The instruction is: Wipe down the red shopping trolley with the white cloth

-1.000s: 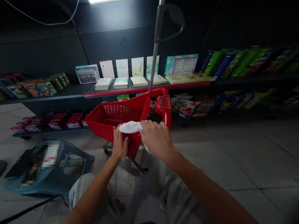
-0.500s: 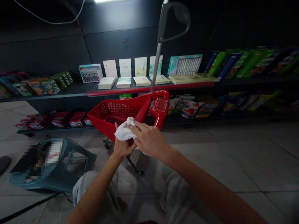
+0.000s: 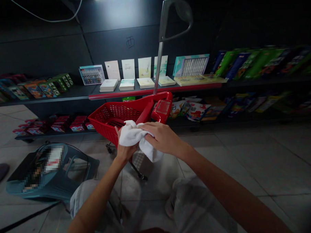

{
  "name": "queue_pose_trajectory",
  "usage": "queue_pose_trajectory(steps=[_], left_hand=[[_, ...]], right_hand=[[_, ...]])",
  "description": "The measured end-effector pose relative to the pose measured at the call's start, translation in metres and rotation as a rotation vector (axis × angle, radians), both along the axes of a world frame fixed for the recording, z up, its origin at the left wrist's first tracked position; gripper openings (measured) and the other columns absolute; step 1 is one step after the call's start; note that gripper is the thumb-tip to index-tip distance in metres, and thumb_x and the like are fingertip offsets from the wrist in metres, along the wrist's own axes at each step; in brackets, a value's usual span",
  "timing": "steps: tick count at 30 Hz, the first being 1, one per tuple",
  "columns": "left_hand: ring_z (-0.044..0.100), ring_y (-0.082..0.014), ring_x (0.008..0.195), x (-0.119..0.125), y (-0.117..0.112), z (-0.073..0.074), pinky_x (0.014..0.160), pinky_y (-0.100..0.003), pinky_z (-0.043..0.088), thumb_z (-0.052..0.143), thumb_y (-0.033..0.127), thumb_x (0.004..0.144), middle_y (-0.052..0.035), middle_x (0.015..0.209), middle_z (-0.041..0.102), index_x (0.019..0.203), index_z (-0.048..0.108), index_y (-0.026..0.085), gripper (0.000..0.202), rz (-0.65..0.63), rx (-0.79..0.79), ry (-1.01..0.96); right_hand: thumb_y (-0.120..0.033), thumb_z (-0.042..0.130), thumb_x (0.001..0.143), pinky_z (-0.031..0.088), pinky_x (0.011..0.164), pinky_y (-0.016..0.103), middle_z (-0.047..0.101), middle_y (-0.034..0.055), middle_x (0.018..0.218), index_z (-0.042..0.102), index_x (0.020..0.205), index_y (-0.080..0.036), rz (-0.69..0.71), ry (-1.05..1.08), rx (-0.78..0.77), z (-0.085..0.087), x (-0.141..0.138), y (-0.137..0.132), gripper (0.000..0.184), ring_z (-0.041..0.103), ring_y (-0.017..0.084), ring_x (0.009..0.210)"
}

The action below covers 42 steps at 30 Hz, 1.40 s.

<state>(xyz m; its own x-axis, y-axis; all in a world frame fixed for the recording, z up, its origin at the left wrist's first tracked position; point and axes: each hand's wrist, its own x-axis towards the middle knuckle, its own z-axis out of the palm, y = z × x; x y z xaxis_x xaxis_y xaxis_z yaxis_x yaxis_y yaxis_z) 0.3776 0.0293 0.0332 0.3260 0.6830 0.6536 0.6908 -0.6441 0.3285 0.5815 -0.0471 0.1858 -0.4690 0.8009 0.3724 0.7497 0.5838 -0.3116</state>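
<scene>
A white cloth (image 3: 130, 134) is bunched between my two hands, in front of the red shopping cart (image 3: 104, 118). My right hand (image 3: 163, 136) is closed on the cloth from the right, and a loose end hangs below its fingers. From the left, my left hand (image 3: 126, 152) holds the cloth against its palm. One of its fingers points up beside the cloth; the others are mostly hidden. Behind my hands the cart has a perforated basket and a thick red handle. I cannot tell whether either hand touches the cart.
A metal pole with a dark grey loop (image 3: 177, 19) rises behind the cart handle. Books (image 3: 128, 84) and boxed sets line the shelf, above snack packets (image 3: 196, 111). At lower left a blue-grey plastic stool (image 3: 70, 175) lies on the tiled floor, with a dark strap nearby.
The cloth has spread out, and its loose end now hangs lower on the right. My right hand has moved slightly right and up. The whole view has shifted a little.
</scene>
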Motion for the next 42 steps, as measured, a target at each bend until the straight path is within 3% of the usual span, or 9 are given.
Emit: queue_pose_trajectory(steps=[3,7,12,15,19,25,31,35,42], left_hand=[[0.048,-0.0361,0.141,-0.014,0.002,0.002,0.129,-0.071,0.013,0.073,0.041,0.083,-0.0169,0.14,0.056,0.142,0.047,0.022,0.067,0.029,0.117,-0.063],[0.054,-0.0311,0.133,-0.029,0.002,0.007,0.129,-0.069,0.018,0.073,0.038,0.079,-0.0159,0.135,0.054,0.139,0.034,0.023,0.072,0.056,0.147,-0.096],[0.057,-0.0297,0.129,-0.04,0.004,0.009,0.129,-0.068,0.021,0.071,0.039,0.079,-0.0136,0.13,0.055,0.134,0.034,0.024,0.068,0.068,0.173,-0.122],[0.059,-0.0294,0.126,-0.049,0.005,0.007,0.128,-0.066,0.023,0.07,0.039,0.078,-0.0115,0.128,0.057,0.134,0.037,0.023,0.067,0.014,0.252,-0.187],[0.062,-0.03,0.122,-0.065,0.006,0.005,0.127,-0.066,0.025,0.073,0.039,0.073,-0.0095,0.125,0.059,0.132,0.041,0.024,0.069,-0.018,0.296,-0.244],[0.065,-0.0321,0.117,-0.091,0.003,0.006,0.12,-0.064,0.036,0.075,0.052,0.071,-0.0075,0.114,0.06,0.126,0.044,0.026,0.068,-0.062,0.313,-0.318],[0.064,-0.0344,0.119,-0.11,-0.001,0.004,0.109,-0.059,0.048,0.076,0.06,0.073,-0.0083,0.113,0.06,0.122,0.048,0.027,0.066,-0.144,0.311,-0.412],[0.064,-0.0351,0.122,-0.116,0.001,0.002,0.112,-0.063,0.045,0.077,0.063,0.076,-0.0078,0.113,0.06,0.123,0.047,0.028,0.066,-0.218,0.29,-0.435],[0.06,-0.0358,0.132,-0.117,0.008,0.0,0.119,-0.069,0.036,0.071,0.068,0.081,-0.0091,0.12,0.061,0.125,0.045,0.03,0.064,-0.262,0.224,-0.415]], right_hand=[[-0.017,0.047,0.095,0.047,0.11,0.035,0.071,0.008,0.134,0.069,0.13,-0.02,-0.022,0.092,0.023,-0.006,0.019,0.012,0.041,0.065,0.023,0.124],[-0.016,0.049,0.089,0.045,0.113,0.037,0.071,0.0075,0.134,0.07,0.13,-0.019,0.023,0.152,0.095,-0.014,0.04,0.031,0.046,0.063,0.023,0.128],[-0.016,0.051,0.085,0.046,0.111,0.04,0.073,0.0094,0.127,0.073,0.118,-0.019,0.055,0.08,0.181,-0.014,0.041,0.05,0.04,0.065,0.025,0.121],[-0.015,0.049,0.085,0.048,0.108,0.04,0.074,0.0103,0.123,0.072,0.114,-0.018,0.061,0.153,0.23,-0.016,0.042,0.065,0.037,0.066,0.026,0.119],[-0.018,0.048,0.087,0.052,0.099,0.038,0.075,0.0115,0.117,0.07,0.115,-0.017,0.0,0.259,0.237,-0.022,0.052,0.086,0.036,0.069,0.027,0.11],[-0.022,0.046,0.088,0.052,0.093,0.039,0.076,0.0133,0.116,0.068,0.121,-0.016,-0.11,0.215,0.224,-0.026,0.069,0.103,0.04,0.07,0.029,0.105],[-0.023,0.044,0.088,0.051,0.083,0.037,0.076,0.014,0.103,0.068,0.113,-0.015,-0.144,0.183,0.183,-0.022,0.07,0.092,0.036,0.07,0.029,0.094],[-0.023,0.043,0.086,0.048,0.073,0.033,0.072,0.0089,0.086,0.066,0.102,-0.017,-0.149,0.214,0.184,-0.02,0.067,0.071,0.029,0.066,0.025,0.08],[-0.023,0.044,0.085,0.045,0.07,0.032,0.067,0.0065,0.078,0.061,0.088,-0.021,-0.211,0.156,0.213,-0.018,0.072,0.039,0.018,0.064,0.025,0.076]])
